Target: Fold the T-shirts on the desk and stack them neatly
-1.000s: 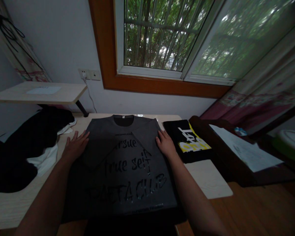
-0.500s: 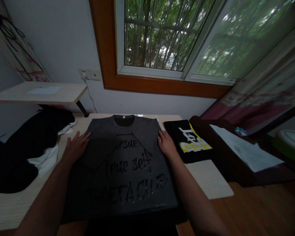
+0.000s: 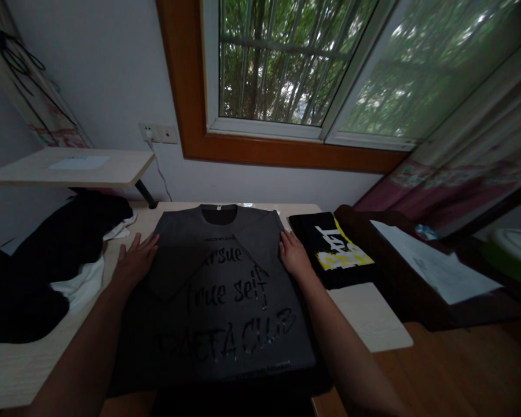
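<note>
A dark grey T-shirt [image 3: 226,313] with black lettering lies spread flat on the table, its collar towards the wall. Both sleeves are folded inward across its front. My left hand [image 3: 135,258] rests along the shirt's left edge, fingers spread and the tips touching the cloth. On the opposite edge lies my right hand [image 3: 293,255], palm down, its fingers stretched forward near the shoulder. Neither hand grasps anything that I can see. The shirt's bottom hem is dark and hard to make out.
Right of the shirt sits a folded black garment [image 3: 330,246] with a yellow and white print. Black and white clothes [image 3: 47,266] are heaped at the left, beneath a raised shelf [image 3: 125,165]. A paper sheet [image 3: 434,266] lies on a dark surface. Behind the table [image 3: 13,370] stands a wall with a window.
</note>
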Motion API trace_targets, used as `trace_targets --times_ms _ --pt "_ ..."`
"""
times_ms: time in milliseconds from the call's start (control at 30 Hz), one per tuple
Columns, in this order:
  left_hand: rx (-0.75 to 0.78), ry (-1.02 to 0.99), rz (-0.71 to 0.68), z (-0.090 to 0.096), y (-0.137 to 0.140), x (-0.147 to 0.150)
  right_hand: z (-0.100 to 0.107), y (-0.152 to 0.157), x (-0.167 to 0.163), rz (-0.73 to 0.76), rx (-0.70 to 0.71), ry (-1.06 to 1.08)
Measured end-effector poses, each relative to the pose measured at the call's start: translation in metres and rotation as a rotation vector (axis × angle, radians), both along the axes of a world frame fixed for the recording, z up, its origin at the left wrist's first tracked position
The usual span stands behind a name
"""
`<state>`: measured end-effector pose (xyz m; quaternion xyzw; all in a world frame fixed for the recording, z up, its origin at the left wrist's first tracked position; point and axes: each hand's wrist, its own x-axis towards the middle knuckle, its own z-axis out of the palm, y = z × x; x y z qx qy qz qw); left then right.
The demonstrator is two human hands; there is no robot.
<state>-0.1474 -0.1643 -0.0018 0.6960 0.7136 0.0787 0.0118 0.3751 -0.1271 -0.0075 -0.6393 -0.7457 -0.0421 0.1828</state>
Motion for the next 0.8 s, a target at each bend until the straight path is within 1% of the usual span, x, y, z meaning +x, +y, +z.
trace_targets --times_ms 233,400,600,800 --pt "0.006 0.026 -0.038 0.009 0.010 0.001 0.002 0.010 0.004 0.041 -0.024 -0.010" --pt "0.022 0.045 -0.017 0.009 0.025 0.000 0.002 0.026 0.004 0.052 -0.031 -0.010" --pt "0.039 0.060 -0.019 0.008 0.053 -0.007 0.001 0.056 0.004 0.044 -0.038 0.028" --pt "0.007 0.089 -0.026 0.013 0.086 -0.009 0.002 0.089 0.000 0.036 -0.072 -0.021"
